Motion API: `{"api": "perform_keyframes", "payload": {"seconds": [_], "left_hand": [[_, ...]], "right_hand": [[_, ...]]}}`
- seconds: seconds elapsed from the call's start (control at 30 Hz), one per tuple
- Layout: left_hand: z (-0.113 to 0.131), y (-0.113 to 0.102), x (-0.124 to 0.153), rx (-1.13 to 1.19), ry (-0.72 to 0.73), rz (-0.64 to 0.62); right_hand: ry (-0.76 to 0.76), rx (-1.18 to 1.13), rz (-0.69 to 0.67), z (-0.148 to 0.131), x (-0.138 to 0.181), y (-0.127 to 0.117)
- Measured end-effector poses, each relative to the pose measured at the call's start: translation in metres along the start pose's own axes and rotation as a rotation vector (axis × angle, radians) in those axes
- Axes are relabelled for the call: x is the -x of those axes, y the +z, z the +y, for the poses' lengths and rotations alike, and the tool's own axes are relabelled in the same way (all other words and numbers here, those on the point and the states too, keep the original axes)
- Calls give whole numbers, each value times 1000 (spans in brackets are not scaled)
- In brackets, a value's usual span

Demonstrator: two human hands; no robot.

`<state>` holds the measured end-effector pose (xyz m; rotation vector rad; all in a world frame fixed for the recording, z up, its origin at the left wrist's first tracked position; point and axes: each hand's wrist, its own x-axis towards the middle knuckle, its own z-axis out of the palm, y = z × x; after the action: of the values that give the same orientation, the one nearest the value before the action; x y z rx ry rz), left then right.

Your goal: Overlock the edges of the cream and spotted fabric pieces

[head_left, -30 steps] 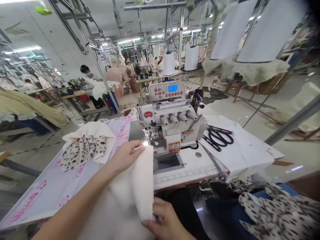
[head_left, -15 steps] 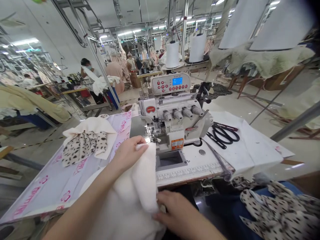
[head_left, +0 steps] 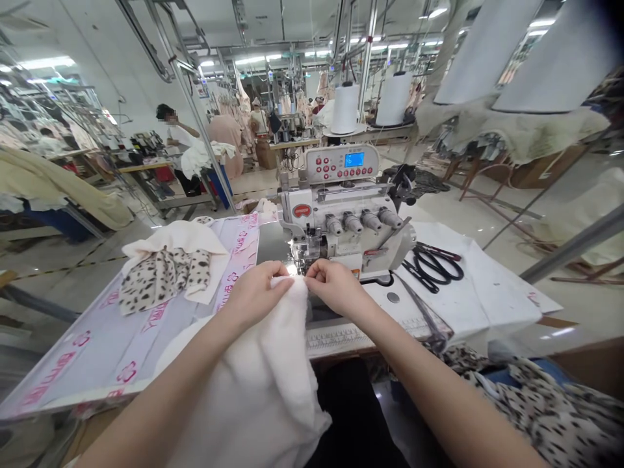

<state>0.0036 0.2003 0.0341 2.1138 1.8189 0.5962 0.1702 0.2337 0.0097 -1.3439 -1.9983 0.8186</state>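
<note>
A thick cream fleece piece (head_left: 266, 383) drapes from the sewing table into my lap. My left hand (head_left: 256, 292) is closed on its top edge just in front of the needle area. My right hand (head_left: 331, 283) pinches the same top edge from the right, fingertips almost meeting the left ones. Directly behind both hands stands a white overlock sewing machine (head_left: 348, 224) with a red-buttoned control panel and blue display (head_left: 341, 164).
A folded cream and leopard-print bundle (head_left: 168, 270) lies on the table's left side. Black scissors (head_left: 433, 263) rest on white cloth to the machine's right. Spotted fabric (head_left: 556, 416) is heaped at lower right. Other people work at benches in the background.
My right hand has risen from the fleece's lower edge near my lap to its top edge by the needle. The left hand has stayed put on the fleece.
</note>
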Motion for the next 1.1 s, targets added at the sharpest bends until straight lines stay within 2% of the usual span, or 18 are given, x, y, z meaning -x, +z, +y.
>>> {"api": "perform_keyframes", "payload": {"seconds": [0.1,0.27,0.33,0.53,0.6,0.8,0.93,1.1], "left_hand": [[3,0,2,-9,4,24],[7,4,5,-17,-15,26],[6,6,6,-43,-2,21],[1,9,6,-1,-8,24],[0,9,6,22,-2,27],[2,7,6,53,3,22],[6,5,7,31,-16,20],[11,10,0,-92,-63,116]], "right_hand": [[-43,-9,-4,-1,2,0],[-236,37,146,3,15,5],[-273,40,164,6,19,7],[-126,-367,-48,13,12,0],[-85,-424,-79,12,7,-4],[-117,-396,-33,14,0,2],[-70,-331,-21,16,-3,6],[6,-251,48,14,-11,9]]}}
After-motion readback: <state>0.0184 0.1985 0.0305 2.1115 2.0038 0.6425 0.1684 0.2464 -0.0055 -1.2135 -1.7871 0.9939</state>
